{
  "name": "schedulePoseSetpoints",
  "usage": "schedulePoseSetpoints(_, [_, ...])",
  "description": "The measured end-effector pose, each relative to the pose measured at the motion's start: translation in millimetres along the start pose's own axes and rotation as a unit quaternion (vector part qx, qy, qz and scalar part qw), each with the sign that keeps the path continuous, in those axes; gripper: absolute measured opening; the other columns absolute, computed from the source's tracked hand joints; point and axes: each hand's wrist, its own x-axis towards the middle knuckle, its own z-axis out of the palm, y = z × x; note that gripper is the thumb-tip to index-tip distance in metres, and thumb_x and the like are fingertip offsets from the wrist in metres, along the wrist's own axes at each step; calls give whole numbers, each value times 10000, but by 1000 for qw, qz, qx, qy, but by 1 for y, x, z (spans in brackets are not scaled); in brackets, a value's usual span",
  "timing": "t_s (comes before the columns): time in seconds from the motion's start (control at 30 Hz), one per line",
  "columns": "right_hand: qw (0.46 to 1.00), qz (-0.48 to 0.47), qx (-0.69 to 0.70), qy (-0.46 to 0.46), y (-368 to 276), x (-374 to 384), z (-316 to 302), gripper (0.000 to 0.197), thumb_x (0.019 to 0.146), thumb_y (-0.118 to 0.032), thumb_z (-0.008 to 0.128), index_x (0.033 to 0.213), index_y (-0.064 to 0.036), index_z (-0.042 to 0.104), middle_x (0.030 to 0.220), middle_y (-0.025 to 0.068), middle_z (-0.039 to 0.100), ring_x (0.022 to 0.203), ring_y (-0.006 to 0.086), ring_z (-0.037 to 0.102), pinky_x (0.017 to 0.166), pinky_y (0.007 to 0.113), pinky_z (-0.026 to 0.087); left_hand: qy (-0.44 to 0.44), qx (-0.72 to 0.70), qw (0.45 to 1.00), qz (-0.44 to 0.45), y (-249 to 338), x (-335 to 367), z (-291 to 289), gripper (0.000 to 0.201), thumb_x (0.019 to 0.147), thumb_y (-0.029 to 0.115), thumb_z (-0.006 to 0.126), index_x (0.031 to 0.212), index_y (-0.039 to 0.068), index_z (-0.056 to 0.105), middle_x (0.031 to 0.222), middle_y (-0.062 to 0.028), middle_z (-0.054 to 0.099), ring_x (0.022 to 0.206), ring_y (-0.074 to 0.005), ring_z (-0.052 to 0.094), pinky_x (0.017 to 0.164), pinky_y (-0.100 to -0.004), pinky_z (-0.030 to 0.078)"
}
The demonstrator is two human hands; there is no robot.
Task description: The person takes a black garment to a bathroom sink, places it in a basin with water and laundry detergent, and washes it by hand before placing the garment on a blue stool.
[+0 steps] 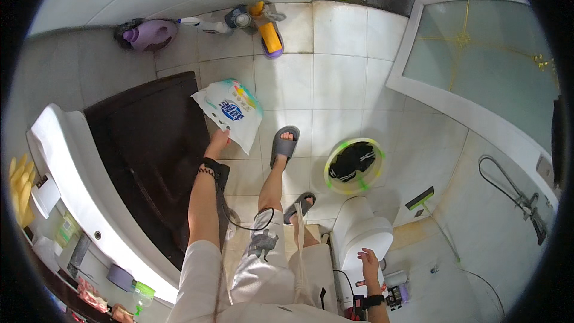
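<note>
My left hand [220, 141] grips a bottom corner of a white plastic bag [234, 107] with blue and green print, which looks like a laundry powder bag. The bag hangs above the tiled floor, beside a dark brown cabinet front [149, 149]. My right hand [369, 260] is low on the right, next to the white toilet [366, 236], with its fingers loosely apart and nothing in them. Ahead of the toilet, a round basin [326, 173] with a yellow-green rim holds a black garment [353, 161] with white stripes.
Along the far wall stand a purple jug [149, 34], a white bottle [215, 27] and an orange-yellow packet [271, 38]. A white sink [84, 167] curves along the left. A frosted glass door [484, 48] and a green-headed floor squeegee [420, 198] are on the right.
</note>
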Motion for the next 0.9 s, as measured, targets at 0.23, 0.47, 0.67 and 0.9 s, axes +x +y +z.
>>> schedulePoseSetpoints(0.23, [994, -81, -72, 1, -58, 6, -20, 272, 799, -70, 483, 1061, -8, 443, 827, 135, 607, 735, 172, 585, 688, 272, 458, 182, 105, 948, 240, -40, -36, 44, 294, 808, 299, 459, 858, 13, 503, 663, -105, 528, 518, -206, 508, 479, -321, 422])
schedulePoseSetpoints(0.47, [977, -148, -110, 108, -90, 43, -49, 312, 757, -161, 522, 1040, -44, 464, 748, 116, 617, 689, 208, 605, 643, 304, 463, 33, 355, 884, 301, 48, -170, 76, 219, 782, 198, 413, 787, 39, 564, 745, -121, 588, 678, -263, 566, 603, -395, 431])
schedulePoseSetpoints(0.67, [976, -133, -118, 125, -130, 107, -76, 349, 719, -274, 542, 1004, -75, 515, 787, 127, 610, 736, 271, 586, 682, 351, 453, -7, 47, 984, 174, 133, -258, 38, 237, 786, 279, 451, 876, 115, 597, 800, -113, 607, 739, -256, 581, 651, -354, 457])
schedulePoseSetpoints(0.9, [993, -111, 0, 44, -221, 184, -133, 232, 735, -250, 486, 803, -57, 596, 797, 149, 599, 766, 301, 568, 688, 376, 440, -38, 183, 921, 342, 237, -255, -10, 187, 769, 234, 486, 728, 56, 525, 758, -145, 577, 705, -335, 554, 572, -405, 438])
